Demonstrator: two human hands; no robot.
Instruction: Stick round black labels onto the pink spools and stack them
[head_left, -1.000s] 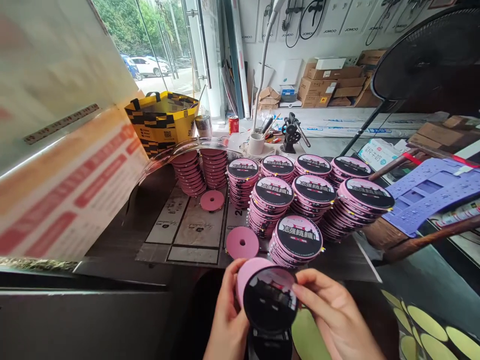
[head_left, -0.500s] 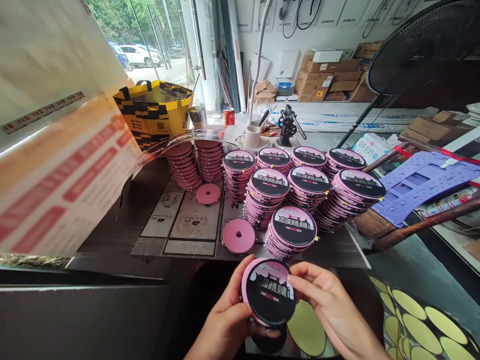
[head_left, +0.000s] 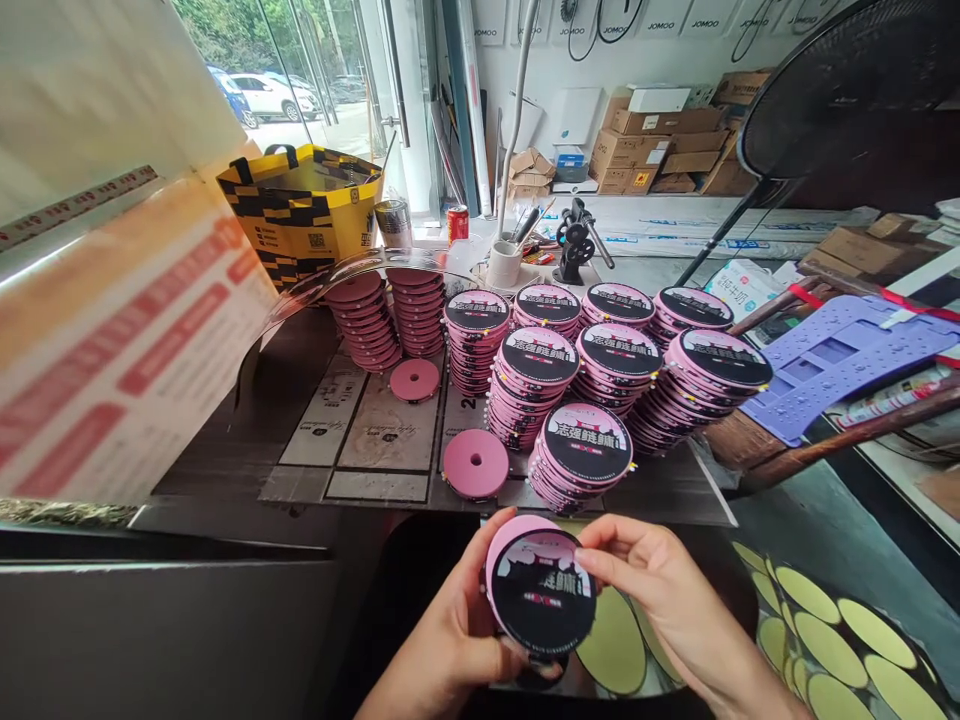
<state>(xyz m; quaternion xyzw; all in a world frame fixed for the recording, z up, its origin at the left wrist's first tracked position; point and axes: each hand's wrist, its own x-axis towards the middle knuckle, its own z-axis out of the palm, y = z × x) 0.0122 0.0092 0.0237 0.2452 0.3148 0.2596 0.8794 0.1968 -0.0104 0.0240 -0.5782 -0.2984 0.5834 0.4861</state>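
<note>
My left hand (head_left: 469, 615) grips a pink spool (head_left: 517, 527) by its left side, the thumb low at its near edge. Over the spool's face lies a round black-and-pink printed label (head_left: 551, 615), set off toward the lower right, so a pink crescent shows at the upper left. My right hand (head_left: 649, 580) pinches the label's upper right edge between thumb and fingers. Whether the label is stuck down cannot be seen. Beyond my hands, a bare pink spool (head_left: 476, 480) lies flat beside a stack of labelled spools (head_left: 585, 450).
More labelled stacks (head_left: 538, 370) and unlabelled pink stacks (head_left: 364, 330) stand on the table (head_left: 382, 485). Yellow-green discs (head_left: 611, 640) lie below my hands, with several more (head_left: 832, 650) at lower right. A hanging sheet (head_left: 127, 370) fills the left; a purple stool (head_left: 855, 360) is at right.
The label has shifted slightly down and right over the spool, baring more pink at the upper left. My left thumb has slid lower toward the near edge.
</note>
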